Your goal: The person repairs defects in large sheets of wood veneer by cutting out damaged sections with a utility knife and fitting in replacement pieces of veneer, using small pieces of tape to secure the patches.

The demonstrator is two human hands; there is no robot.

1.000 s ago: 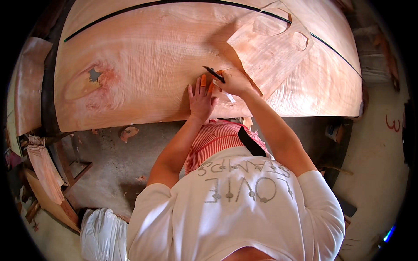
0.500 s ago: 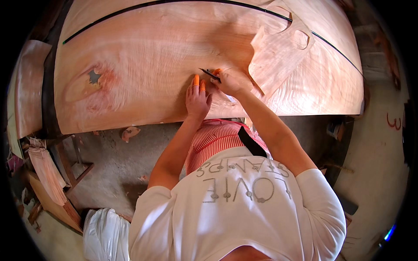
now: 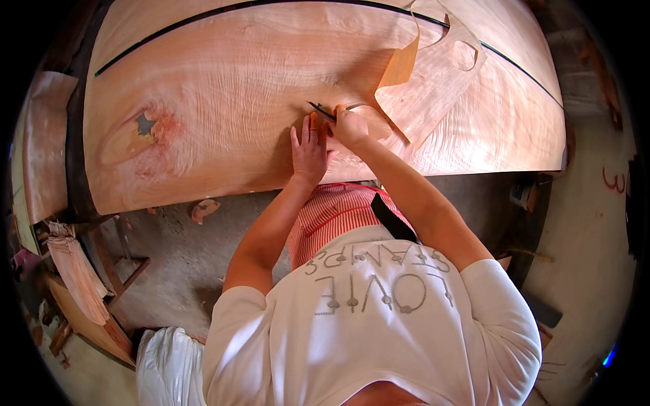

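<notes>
A large sheet of pale pinkish wood veneer lies before me. My left hand rests flat on it near the front edge, fingers stretched forward, orange covers on two fingertips. Just to its right, my right hand grips a slim black knife, its pointed tip angled left and forward, close beyond the left fingertips. Whether the tip touches the wood I cannot tell. A curved edge shows in the veneer beside my right hand. Farther right lies a loose, irregular veneer piece with an oval hole, its left side curling up.
A ragged hole surrounded by reddish wood marks the sheet's left part. A long black strip crosses the far side. Veneer scraps and a white plastic bag are at lower left. A veneer fragment lies on the floor.
My right hand and the knife have shifted slightly left and forward. The loose veneer piece has moved a little left, and its left edge now curls up more.
</notes>
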